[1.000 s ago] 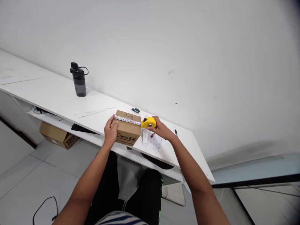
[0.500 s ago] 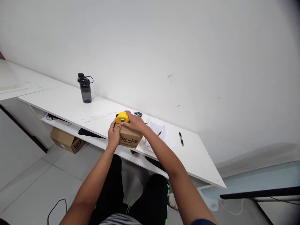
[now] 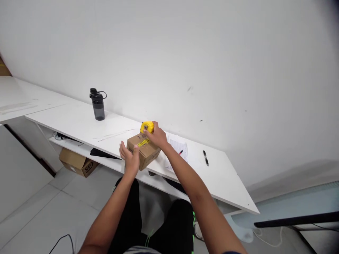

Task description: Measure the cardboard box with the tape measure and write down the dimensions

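A small brown cardboard box (image 3: 149, 151) with dark print sits turned at an angle near the front edge of the white desk. Above its far side, my right hand (image 3: 158, 137) is closed around a yellow tape measure (image 3: 147, 127). A short stretch of yellow tape blade (image 3: 143, 142) shows across the top of the box. My left hand (image 3: 130, 158) is at the box's near left side, fingers spread and thumb up; whether it touches the cardboard I cannot tell.
Right of the box lie a written sheet of paper (image 3: 178, 148), a red-tipped pen (image 3: 180, 152) and a black pen (image 3: 206, 158). A dark water bottle (image 3: 99, 106) stands toward the left. Below the desk (image 3: 79, 111) is an open carton (image 3: 76, 163) on the floor.
The box has turned, so its top and another side now show. My right hand has moved the tape measure slightly right and up. My left hand has opened from its grip on the box.
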Motion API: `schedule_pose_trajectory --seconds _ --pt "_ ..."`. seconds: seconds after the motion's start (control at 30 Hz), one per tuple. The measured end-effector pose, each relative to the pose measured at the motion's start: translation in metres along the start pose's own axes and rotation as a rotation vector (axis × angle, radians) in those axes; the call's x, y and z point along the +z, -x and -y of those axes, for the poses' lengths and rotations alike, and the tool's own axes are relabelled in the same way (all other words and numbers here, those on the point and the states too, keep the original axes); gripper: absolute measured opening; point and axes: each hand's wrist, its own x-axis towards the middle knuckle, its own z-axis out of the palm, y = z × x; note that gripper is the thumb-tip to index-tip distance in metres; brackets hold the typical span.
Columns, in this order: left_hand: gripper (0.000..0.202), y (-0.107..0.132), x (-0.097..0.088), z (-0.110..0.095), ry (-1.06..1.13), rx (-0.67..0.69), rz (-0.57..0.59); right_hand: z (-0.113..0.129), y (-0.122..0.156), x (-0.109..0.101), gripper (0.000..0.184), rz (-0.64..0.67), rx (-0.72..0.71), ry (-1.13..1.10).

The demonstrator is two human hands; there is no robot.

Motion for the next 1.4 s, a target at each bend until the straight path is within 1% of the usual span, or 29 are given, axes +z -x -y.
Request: schedule_pose_trajectory --seconds 0.03,0.07,0.1,0.2,0.23,0.27,0.3,0.37,0.43,0.5,0.57,0.63,0.7,0.77,0.83,0.9,0.97,1.03,1.13,1.23,1.3,1.37,1.4 --pt "0.077 -0.013 -0.004 0.001 -0.013 0.075 0.002 -0.001 0.0 0.001 0.061 0.01 0.004 0.011" --pt "0.074 -0.028 -0.008 0.001 -0.017 0.137 0.041 -0.002 0.001 0.003 0.06 0.019 0.001 0.023" --pt "0.068 -0.043 -0.01 0.002 -0.001 0.163 0.115 -0.002 0.001 0.006 0.06 0.026 -0.005 0.035" --pt "0.071 -0.082 -0.009 0.005 0.124 0.165 0.435 0.003 0.002 0.017 0.06 0.042 -0.036 0.052" --pt "0.07 -0.089 -0.008 0.005 0.159 0.162 0.528 0.005 0.001 0.021 0.059 0.046 -0.051 0.052" --pt "0.068 -0.094 -0.006 0.006 0.184 0.159 0.597 0.007 0.0 0.024 0.059 0.049 -0.069 0.051" --pt "0.065 -0.097 -0.004 0.006 0.198 0.154 0.635 0.009 -0.002 0.027 0.058 0.05 -0.088 0.052" --pt "0.059 -0.097 -0.001 0.007 0.21 0.134 0.64 0.013 -0.004 0.028 0.057 0.051 -0.121 0.06" --pt "0.056 -0.095 0.002 0.008 0.212 0.097 0.598 0.013 -0.002 0.025 0.056 0.056 -0.123 0.082" --pt "0.055 -0.093 0.003 0.009 0.207 0.06 0.557 0.009 0.008 0.017 0.057 0.06 -0.099 0.109" --pt "0.055 -0.093 0.004 0.008 0.194 0.031 0.535 -0.002 0.028 0.004 0.059 0.059 -0.067 0.124" --pt "0.056 -0.093 0.004 0.008 0.183 0.021 0.531 -0.018 0.056 -0.01 0.06 0.054 -0.021 0.126" --pt "0.055 -0.093 0.004 0.007 0.174 0.027 0.537 -0.036 0.086 -0.023 0.062 0.032 0.065 0.134" --pt "0.054 -0.092 0.005 0.007 0.166 0.037 0.536 -0.051 0.112 -0.03 0.062 0.0 0.138 0.143" --pt "0.054 -0.092 0.005 0.006 0.163 0.053 0.533 -0.06 0.127 -0.032 0.061 -0.036 0.177 0.15" --pt "0.054 -0.092 0.006 0.006 0.165 0.068 0.525 -0.062 0.13 -0.03 0.061 -0.055 0.183 0.158" --pt "0.054 -0.092 0.007 0.006 0.169 0.077 0.519 -0.058 0.122 -0.027 0.061 -0.053 0.161 0.157" --pt "0.054 -0.092 0.006 0.007 0.178 0.076 0.512 -0.048 0.106 -0.022 0.061 -0.054 0.128 0.138" --pt "0.054 -0.09 0.005 0.009 0.179 0.083 0.502 -0.025 0.073 -0.011 0.057 -0.038 0.046 0.106" --pt "0.053 -0.088 0.004 0.009 0.189 0.099 0.505 0.002 0.035 0.006 0.049 0.013 -0.068 0.114" --pt "0.056 -0.088 0.004 0.007 0.221 0.096 0.525 0.015 0.012 0.017 0.046 0.038 -0.104 0.105" --pt "0.061 -0.088 0.003 0.004 0.258 0.078 0.548 0.02 -0.003 0.022 0.045 0.071 -0.115 0.082" --pt "0.066 -0.087 0.001 0.003 0.265 0.059 0.539 0.019 -0.008 0.022 0.044 0.087 -0.12 0.069"
